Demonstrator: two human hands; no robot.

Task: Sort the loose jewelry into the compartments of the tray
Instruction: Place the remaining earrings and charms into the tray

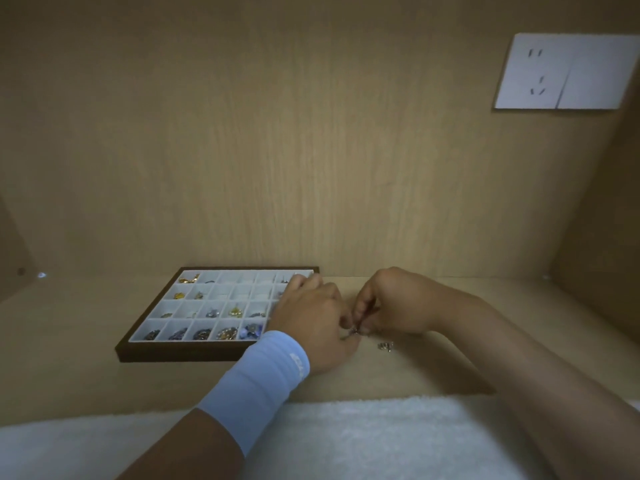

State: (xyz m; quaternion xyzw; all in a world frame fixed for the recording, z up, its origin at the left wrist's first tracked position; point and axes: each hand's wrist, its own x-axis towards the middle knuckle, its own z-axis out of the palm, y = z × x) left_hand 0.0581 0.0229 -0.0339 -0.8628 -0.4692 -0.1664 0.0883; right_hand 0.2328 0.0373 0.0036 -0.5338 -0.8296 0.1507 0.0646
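A dark-framed tray (180,353) with white compartments lies on the wooden shelf, left of centre. Gold, silver and blue pieces fill several of its cells, mostly in the front row. My left hand (311,320), with a light blue wristband, covers the tray's right edge. My right hand (391,303) meets it just right of the tray. Both hands pinch a small dark jewelry piece (354,329) between their fingertips. A small silver piece (385,346) lies loose on the shelf under my right wrist.
The shelf sits inside a wooden cabinet with a back wall close behind the tray. A white wall socket (564,71) is mounted at the upper right. A white fluffy cloth (346,441) lies along the front edge.
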